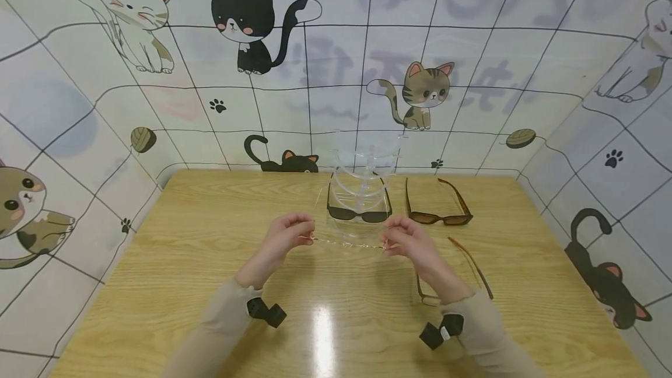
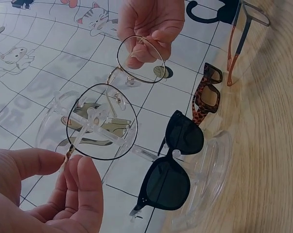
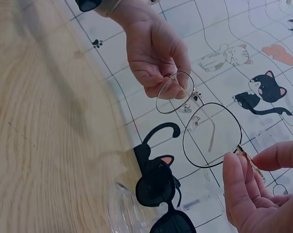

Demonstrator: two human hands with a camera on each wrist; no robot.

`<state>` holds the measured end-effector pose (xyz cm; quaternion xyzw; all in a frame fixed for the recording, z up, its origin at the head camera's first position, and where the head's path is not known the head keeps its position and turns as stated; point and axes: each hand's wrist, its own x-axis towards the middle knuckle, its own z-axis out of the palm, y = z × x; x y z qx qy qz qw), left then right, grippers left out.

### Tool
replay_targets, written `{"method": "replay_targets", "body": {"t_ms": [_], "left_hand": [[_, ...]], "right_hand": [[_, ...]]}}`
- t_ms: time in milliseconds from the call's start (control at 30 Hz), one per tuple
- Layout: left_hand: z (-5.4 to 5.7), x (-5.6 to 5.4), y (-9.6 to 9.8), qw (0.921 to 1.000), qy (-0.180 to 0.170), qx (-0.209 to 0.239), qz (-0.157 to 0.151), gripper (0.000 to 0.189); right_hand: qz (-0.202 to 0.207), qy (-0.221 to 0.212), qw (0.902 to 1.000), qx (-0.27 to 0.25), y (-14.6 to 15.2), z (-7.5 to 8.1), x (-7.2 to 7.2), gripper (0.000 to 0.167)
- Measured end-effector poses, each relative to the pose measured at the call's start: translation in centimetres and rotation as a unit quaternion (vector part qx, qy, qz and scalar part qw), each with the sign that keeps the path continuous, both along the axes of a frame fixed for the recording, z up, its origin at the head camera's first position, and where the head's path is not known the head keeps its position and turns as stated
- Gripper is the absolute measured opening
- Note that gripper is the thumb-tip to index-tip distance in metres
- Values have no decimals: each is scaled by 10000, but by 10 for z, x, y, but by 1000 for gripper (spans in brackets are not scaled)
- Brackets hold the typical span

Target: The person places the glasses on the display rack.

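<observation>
Both hands hold a pair of round, thin wire-rimmed eyeglasses (image 1: pixel 347 244) in front of a clear acrylic display stand (image 1: pixel 366 192). My left hand (image 1: pixel 283 241) pinches one temple near its hinge between thumb and fingers. On the opposite side, my right hand (image 1: pixel 412 244) pinches the other temple the same way. In the left wrist view, the dark round rim (image 2: pixel 136 121) stands between the two hands, with the stand behind it. Black sunglasses (image 1: pixel 359 214) sit low on the stand, just beyond the held pair.
Brown tortoiseshell sunglasses (image 1: pixel 441 219) lie on the wooden table (image 1: pixel 184 238) right of the stand. Nearer, eyeglasses with orange-brown temples (image 1: pixel 475 267) lie partly hidden by the right forearm. White cat-patterned sheeting (image 1: pixel 336 104) encloses the back and sides.
</observation>
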<state>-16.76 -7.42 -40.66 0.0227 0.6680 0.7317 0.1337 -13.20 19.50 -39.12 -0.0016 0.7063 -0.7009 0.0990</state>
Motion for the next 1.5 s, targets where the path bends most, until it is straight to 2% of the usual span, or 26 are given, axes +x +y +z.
{"method": "replay_targets", "body": {"t_ms": [167,567,800,967,1167,1500], "left_hand": [[0,-7,7,10000,-78,20,58,18],[3,-24,22,9994,-245,90,207,23],[8,-37,27,9990,-286,158,313,25],[12,-46,31,9979,-393,275,441,23],[13,-58,35,9965,-433,418,584,20],[10,-75,41,9932,-586,601,807,34]], "right_hand": [[-82,80,9999,62,6,-1,-9,9],[-294,-41,9995,101,18,-5,-32,11],[-303,-35,9993,214,21,-1,-47,21],[-344,-68,9992,188,22,2,-61,18],[-461,-202,9982,316,21,5,-72,31],[-711,-258,9967,281,19,4,-86,39]]}}
